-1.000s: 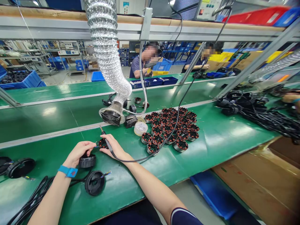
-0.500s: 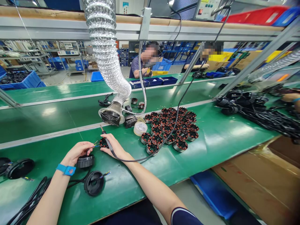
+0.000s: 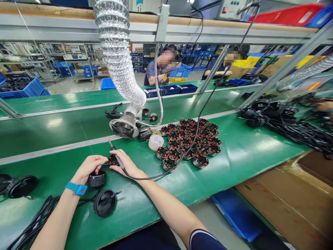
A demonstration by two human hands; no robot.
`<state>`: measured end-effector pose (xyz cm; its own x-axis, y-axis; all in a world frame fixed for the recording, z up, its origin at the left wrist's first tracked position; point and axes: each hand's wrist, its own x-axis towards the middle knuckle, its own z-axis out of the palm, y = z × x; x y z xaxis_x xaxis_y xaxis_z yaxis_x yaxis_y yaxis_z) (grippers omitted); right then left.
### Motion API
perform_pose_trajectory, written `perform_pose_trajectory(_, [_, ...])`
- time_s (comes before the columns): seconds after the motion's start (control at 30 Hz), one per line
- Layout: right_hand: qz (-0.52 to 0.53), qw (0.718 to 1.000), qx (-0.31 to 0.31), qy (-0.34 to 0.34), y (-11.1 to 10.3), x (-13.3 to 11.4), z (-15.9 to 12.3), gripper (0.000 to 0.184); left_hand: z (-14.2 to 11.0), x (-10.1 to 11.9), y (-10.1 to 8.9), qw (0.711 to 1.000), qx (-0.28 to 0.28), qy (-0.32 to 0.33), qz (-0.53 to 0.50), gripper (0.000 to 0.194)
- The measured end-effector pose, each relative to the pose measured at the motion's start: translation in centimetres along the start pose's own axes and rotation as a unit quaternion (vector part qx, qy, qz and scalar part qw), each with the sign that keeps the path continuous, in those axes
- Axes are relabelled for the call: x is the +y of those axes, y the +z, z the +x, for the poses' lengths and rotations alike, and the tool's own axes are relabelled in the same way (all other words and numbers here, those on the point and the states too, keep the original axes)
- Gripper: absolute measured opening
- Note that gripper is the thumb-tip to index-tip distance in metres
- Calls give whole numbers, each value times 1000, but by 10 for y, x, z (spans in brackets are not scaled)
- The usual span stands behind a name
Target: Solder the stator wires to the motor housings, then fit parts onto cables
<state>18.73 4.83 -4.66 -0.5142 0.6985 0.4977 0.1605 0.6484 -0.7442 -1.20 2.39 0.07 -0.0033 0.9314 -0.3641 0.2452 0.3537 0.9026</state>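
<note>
My right hand (image 3: 126,164) is closed around a black corded soldering iron (image 3: 116,156), tip pointing up and away, and also steadies a small copper-wound stator (image 3: 113,160) on the green bench (image 3: 234,156). My left hand (image 3: 88,168), with a blue wristband, pinches thin coloured wires that reach toward that stator. Just under the left hand stands a black round housing (image 3: 96,178). A second black housing (image 3: 104,203) with wire leads lies closer to me.
Several copper-wound stators (image 3: 191,142) crowd the bench to the right, beside a white round tub (image 3: 156,141). A silver fume duct with a fan (image 3: 124,127) hangs ahead. Black cables (image 3: 291,125) pile at far right. Two people work at the opposite bench.
The left hand has drawn slightly closer to the stator with its wires. The right hand and the iron have stayed almost still.
</note>
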Motion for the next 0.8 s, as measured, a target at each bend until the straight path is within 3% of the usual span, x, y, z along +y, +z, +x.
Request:
perform_pose_trajectory(0.33, [-18,999,43,0,-2,-3,2,69,-6,-1,-13,996,-82,27,-3,41])
perform_pose_trajectory(0.53, [-14,998,48,-39,5,-9,0,47,-7,0,-13,996,-90,12,-21,36])
perform_pose_trajectory(0.8, [-34,997,50,-53,19,-2,-2,37,-5,-3,-13,996,-89,18,-18,38])
